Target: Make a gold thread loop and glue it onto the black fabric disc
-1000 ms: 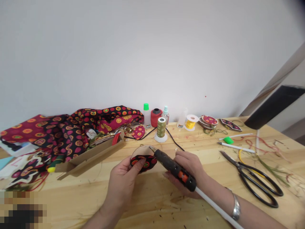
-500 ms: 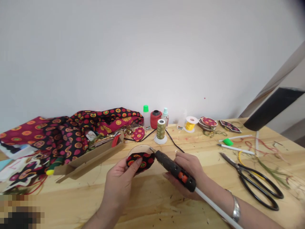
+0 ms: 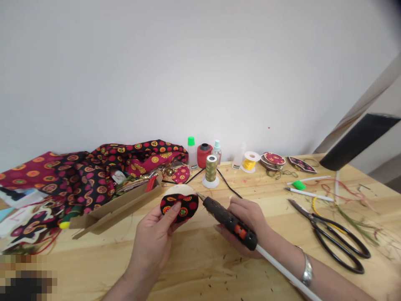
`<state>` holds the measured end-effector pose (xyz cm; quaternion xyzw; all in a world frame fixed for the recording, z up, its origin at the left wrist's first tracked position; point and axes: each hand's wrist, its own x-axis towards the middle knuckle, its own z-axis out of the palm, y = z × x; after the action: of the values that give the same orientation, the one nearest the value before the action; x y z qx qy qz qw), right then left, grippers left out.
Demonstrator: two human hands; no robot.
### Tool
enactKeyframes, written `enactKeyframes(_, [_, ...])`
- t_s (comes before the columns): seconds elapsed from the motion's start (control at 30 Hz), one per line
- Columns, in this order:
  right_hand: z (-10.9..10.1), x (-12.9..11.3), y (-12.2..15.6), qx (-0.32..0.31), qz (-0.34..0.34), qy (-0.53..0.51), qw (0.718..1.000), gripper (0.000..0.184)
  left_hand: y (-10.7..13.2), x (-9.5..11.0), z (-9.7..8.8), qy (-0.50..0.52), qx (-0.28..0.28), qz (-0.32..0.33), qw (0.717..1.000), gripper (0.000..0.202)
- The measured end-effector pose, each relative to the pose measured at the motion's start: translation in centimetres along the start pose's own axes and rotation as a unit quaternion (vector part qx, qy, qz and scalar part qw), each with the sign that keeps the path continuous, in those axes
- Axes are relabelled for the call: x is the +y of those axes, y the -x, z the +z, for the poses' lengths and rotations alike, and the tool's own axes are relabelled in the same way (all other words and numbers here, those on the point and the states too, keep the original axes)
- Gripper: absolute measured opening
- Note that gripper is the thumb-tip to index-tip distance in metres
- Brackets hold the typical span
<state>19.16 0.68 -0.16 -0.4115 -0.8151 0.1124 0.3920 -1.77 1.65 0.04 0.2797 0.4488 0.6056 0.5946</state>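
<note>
My left hand (image 3: 158, 236) pinches a round piece (image 3: 179, 203) partly wrapped in black fabric with red and orange dots, its bare pale upper part showing, raised just above the wooden table (image 3: 194, 267). My right hand (image 3: 247, 223) grips a black glue gun (image 3: 230, 223) with an orange trigger and a white glue stick trailing out behind. The gun's nozzle points left at the disc's upper right edge. A silver bracelet circles my right wrist.
A flat cardboard box (image 3: 119, 207) and patterned fabrics (image 3: 94, 175) lie at the left. Thread spools (image 3: 211, 169), small bottles (image 3: 191, 152) and a yellow reel (image 3: 250, 161) stand near the wall. Black scissors (image 3: 335, 236), pens and loose threads lie at the right.
My left hand has lifted the disc and shifted it left, tilting its fabric side toward me. The glue gun has stayed nearly in place, its nozzle still at the disc's edge.
</note>
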Motion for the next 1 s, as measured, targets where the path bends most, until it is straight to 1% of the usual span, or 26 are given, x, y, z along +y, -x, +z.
enactKeyframes(0.1, [-0.1, 0.0, -0.2, 0.067, 0.003, -0.055, 0.996, 0.019, 0.1, -0.1, 0.1, 0.003, 0.0, -0.031, 0.999, 0.019])
enactKeyframes(0.17, [-0.2, -0.1, -0.3, 0.11, 0.035, -0.087, 0.989, 0.015, 0.3, -0.4, 0.2, -0.012, -0.024, -0.056, 0.998, 0.019])
enactKeyframes(0.23, [-0.3, -0.2, -0.4, 0.124, 0.076, -0.111, 0.983, 0.019, 0.7, -0.8, 0.4, -0.039, -0.06, -0.071, 0.995, 0.021])
enactKeyframes(0.3, [-0.3, -0.4, -0.5, 0.12, 0.107, -0.132, 0.978, 0.027, 1.1, -1.1, 0.5, -0.076, -0.093, -0.072, 0.99, 0.023])
enactKeyframes(0.37, [-0.2, -0.7, -0.5, 0.105, 0.122, -0.155, 0.975, 0.032, 1.5, -1.3, 0.5, -0.116, -0.119, -0.064, 0.984, 0.024])
enactKeyframes(0.5, [-0.1, -1.2, -0.6, 0.081, 0.132, -0.177, 0.972, 0.033, 2.0, -1.5, 0.6, -0.188, -0.156, -0.041, 0.969, 0.023])
enactKeyframes(0.6, [0.1, -1.2, -0.4, 0.073, 0.129, -0.177, 0.973, 0.031, 2.3, -1.5, 0.7, -0.218, -0.167, -0.028, 0.961, 0.022])
enactKeyframes(0.8, [0.5, -1.1, 0.2, 0.046, 0.145, -0.189, 0.97, 0.022, 2.5, -1.4, 1.2, -0.221, -0.175, -0.024, 0.959, 0.017])
enactKeyframes(1.0, [0.4, -1.5, 0.1, 0.05, 0.153, -0.175, 0.971, 0.017, 2.6, -1.5, 1.2, -0.222, -0.183, -0.03, 0.957, 0.02])
